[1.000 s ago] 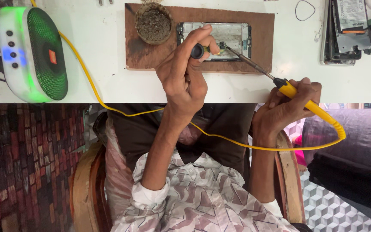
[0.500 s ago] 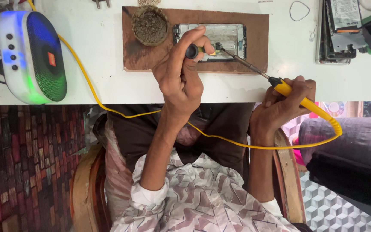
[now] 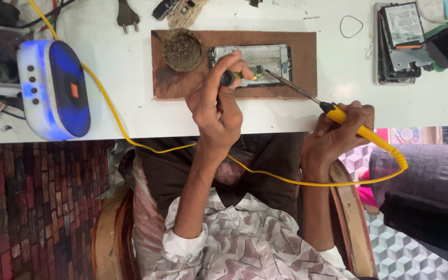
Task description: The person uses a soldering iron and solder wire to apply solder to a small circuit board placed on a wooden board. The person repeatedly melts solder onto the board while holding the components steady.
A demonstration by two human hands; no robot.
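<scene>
An opened phone (image 3: pixel 273 54) lies on a brown wooden board (image 3: pixel 307 62) on the white table. My left hand (image 3: pixel 216 111) grips a small black-handled tool (image 3: pixel 227 78) whose tip rests on the phone's green circuit part. My right hand (image 3: pixel 338 132), at the table's near edge, holds a yellow-handled soldering iron (image 3: pixel 361 130). Its long metal tip (image 3: pixel 276 77) reaches the same spot on the phone. The iron's yellow cord (image 3: pixel 105 101) loops across my lap and up over the table to the left.
A round tin of brownish wire wool (image 3: pixel 182 50) sits on the board's left end. A white speaker lit blue (image 3: pixel 58 88) stands at the left. Stacked phone parts (image 3: pixel 400 39) lie at the right, with a black plug (image 3: pixel 127 15) and a rubber loop (image 3: pixel 350 26) at the back.
The speaker's light has gone from green to blue. Both hands stay at the phone with their tools, and the view has shifted slightly.
</scene>
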